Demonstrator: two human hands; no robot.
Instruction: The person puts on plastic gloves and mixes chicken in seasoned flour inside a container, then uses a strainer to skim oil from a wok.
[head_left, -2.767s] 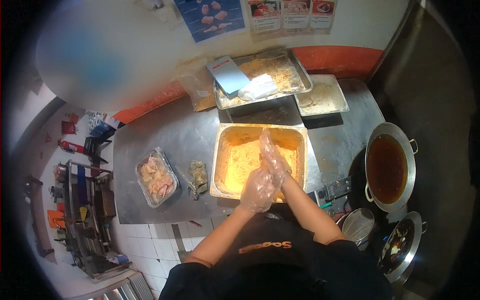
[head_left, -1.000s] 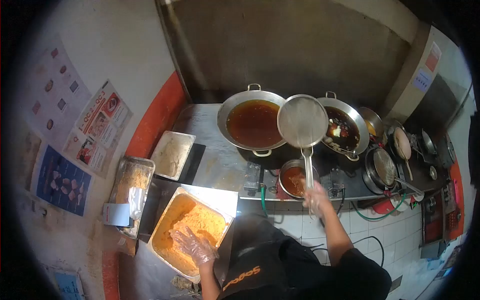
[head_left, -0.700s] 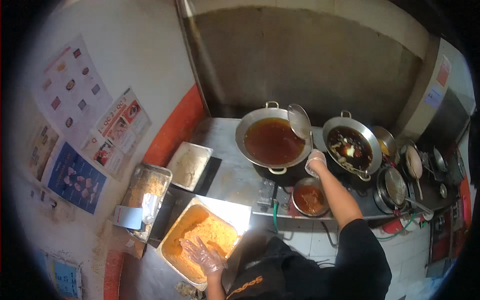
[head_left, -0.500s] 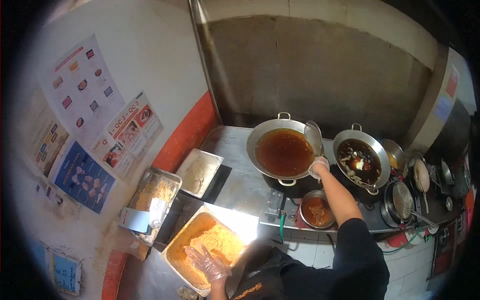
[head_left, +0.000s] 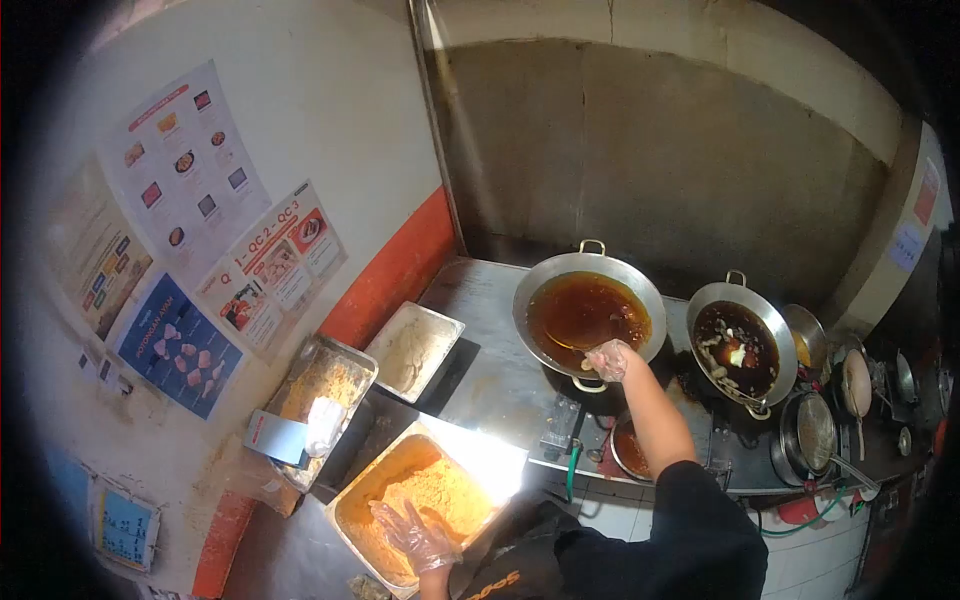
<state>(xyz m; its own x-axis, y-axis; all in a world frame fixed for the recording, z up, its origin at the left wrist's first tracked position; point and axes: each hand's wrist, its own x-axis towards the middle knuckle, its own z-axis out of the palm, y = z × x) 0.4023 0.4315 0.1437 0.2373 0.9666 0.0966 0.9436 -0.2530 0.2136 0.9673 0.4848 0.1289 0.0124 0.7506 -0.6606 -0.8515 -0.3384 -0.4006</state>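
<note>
My left hand (head_left: 415,538), in a clear plastic glove, rests with fingers spread on orange crumbly breading (head_left: 425,490) inside a metal tray (head_left: 345,510). My right hand (head_left: 610,360), also gloved, is closed at the near rim of the left wok (head_left: 533,345), apparently round the handle of a round-headed skimmer (head_left: 568,344). The skimmer's head lies in the reddish-brown oil (head_left: 600,300), with only its curved edge showing. Below my right forearm, a pot of red-brown liquid (head_left: 630,450) is partly hidden.
A second wok (head_left: 778,380) of dark oil with pale pieces stands to the right, beside a strainer (head_left: 817,430) and several pans. On the left are a pale tray (head_left: 455,340) and a crumb tray (head_left: 365,365) with a blue-white box (head_left: 278,437). A green hose (head_left: 573,470) hangs at the counter edge.
My right hand has moved left and nearer along the wok's rim. The skimmer has gone from the right side down into the oil. My left hand stays on the breading; the view has shifted slightly.
</note>
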